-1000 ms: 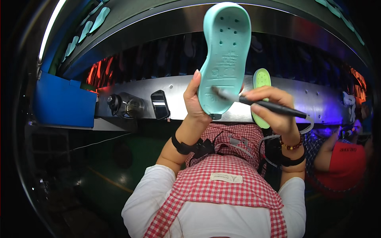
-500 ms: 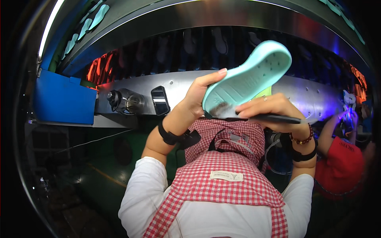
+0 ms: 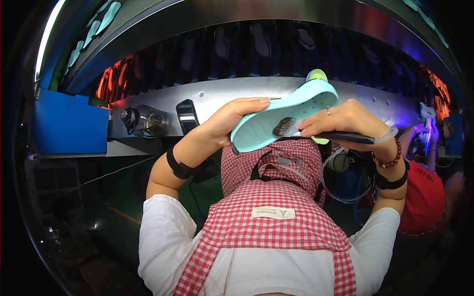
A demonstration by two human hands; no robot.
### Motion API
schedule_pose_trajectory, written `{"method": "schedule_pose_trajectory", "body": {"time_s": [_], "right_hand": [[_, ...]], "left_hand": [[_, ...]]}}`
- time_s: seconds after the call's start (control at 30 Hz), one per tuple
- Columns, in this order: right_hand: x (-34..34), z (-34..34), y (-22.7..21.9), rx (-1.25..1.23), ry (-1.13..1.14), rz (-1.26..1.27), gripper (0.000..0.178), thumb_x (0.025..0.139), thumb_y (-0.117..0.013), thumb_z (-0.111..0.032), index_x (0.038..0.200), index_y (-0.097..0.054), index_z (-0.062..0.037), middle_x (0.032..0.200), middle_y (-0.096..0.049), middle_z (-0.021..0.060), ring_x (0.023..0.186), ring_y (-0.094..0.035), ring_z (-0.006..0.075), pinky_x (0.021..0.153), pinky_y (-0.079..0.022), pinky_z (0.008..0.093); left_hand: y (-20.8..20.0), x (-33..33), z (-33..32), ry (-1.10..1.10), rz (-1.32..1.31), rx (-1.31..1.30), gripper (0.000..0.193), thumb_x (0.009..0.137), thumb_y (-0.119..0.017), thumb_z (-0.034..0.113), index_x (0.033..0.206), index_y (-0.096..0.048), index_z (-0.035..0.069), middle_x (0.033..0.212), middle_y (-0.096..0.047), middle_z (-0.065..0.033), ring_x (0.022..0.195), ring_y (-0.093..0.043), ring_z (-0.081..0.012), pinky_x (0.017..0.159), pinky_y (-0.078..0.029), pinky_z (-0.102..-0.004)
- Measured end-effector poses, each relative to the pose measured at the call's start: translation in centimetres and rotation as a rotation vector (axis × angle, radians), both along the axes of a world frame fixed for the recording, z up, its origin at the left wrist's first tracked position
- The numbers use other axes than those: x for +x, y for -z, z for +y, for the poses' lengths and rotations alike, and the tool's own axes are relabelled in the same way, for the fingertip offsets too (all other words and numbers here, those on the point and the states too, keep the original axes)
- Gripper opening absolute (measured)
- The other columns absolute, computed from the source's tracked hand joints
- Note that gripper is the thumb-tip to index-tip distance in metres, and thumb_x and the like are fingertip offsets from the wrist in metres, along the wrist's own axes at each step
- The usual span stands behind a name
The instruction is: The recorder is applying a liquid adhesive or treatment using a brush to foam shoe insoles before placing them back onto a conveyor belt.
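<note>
My left hand (image 3: 228,117) grips the edge of a pale turquoise shoe sole (image 3: 255,132), its thumb along the upper rim. The sole is tilted, with its hollow inner face toward me and small holes at its far right end. Closed around the dark handle of a flat brush (image 3: 285,127) is my right hand (image 3: 345,121). The brush's dark bristles lie against the inside of the sole near its middle. Partly hidden behind the sole is a yellow-green object (image 3: 317,75); its kind is unclear.
A metal ledge (image 3: 217,91) runs across in front of me, holding a phone (image 3: 187,116) and a clear jug (image 3: 149,121). Left of these stands a blue box (image 3: 71,122). Dark slots with soles lie beyond. A co-worker in red (image 3: 422,200) works at the right.
The sole has come lower and left, tilting flatter. The brush has shifted from the sole's near left end toward its middle. More of the yellow-green object shows now.
</note>
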State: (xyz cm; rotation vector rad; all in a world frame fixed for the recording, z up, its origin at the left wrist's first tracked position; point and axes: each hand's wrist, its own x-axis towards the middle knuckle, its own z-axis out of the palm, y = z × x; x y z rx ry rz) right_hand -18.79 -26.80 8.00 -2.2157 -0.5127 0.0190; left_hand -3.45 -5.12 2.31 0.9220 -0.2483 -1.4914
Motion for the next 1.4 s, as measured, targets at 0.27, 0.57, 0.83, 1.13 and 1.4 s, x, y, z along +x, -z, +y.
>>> {"method": "schedule_pose_trajectory", "body": {"time_s": [0.27,0.57,0.83,1.13,1.4], "right_hand": [[-0.6,-1.2,2.2,0.132,0.07,-0.023,0.025,0.075,-0.068,-0.002,0.1,-0.066,-0.0028,0.101,-0.067,0.0134,0.092,-0.066,0.0265,0.08,-0.052,0.0345],[1.3,2.3,3.1,0.311,0.169,0.043,0.017,0.079,-0.066,-0.007,0.094,-0.067,0.0005,0.084,-0.069,0.0118,0.074,-0.066,0.0174,0.067,-0.051,0.027],[4.7,4.8,3.3,0.297,0.463,0.068,0.018,0.081,-0.059,-0.015,0.083,-0.064,0.0019,0.073,-0.065,0.0162,0.067,-0.064,0.0272,0.062,-0.048,0.0343],[5.3,5.6,3.2,0.083,0.566,-0.11,0.018,0.082,-0.057,-0.013,0.083,-0.064,0.0035,0.075,-0.063,0.023,0.073,-0.063,0.0385,0.066,-0.052,0.0378],[6.3,2.8,7.0,0.245,0.778,-0.486,0.016,0.08,-0.065,-0.003,0.095,-0.067,0.0002,0.087,-0.068,0.0096,0.079,-0.063,0.0114,0.072,-0.049,0.0231]], "left_hand": [[-0.1,0.5,0.9,-0.101,-0.032,0.053,0.044,0.092,-0.052,0.025,0.124,-0.049,-0.005,0.105,-0.062,-0.0175,0.086,-0.066,-0.0184,0.071,-0.057,-0.0296],[0.9,0.5,0.0,-0.159,-0.118,0.024,0.044,0.093,-0.05,0.028,0.125,-0.05,-0.001,0.106,-0.062,-0.0123,0.089,-0.063,-0.017,0.071,-0.054,-0.0285],[2.6,-0.6,-1.8,-0.302,-0.358,0.019,0.039,0.096,-0.042,0.021,0.129,-0.048,0.0,0.108,-0.06,-0.0082,0.089,-0.059,-0.011,0.075,-0.048,-0.0236],[3.6,-0.6,-3.0,-0.398,-0.389,0.002,0.042,0.096,-0.044,0.023,0.131,-0.045,-0.002,0.112,-0.058,-0.0083,0.098,-0.057,-0.0129,0.083,-0.047,-0.0262],[3.0,-0.1,-2.6,-0.444,0.046,-0.073,0.042,0.097,-0.037,0.033,0.122,-0.046,0.001,0.111,-0.058,-0.0152,0.094,-0.063,-0.0254,0.077,-0.055,-0.0437]]}}
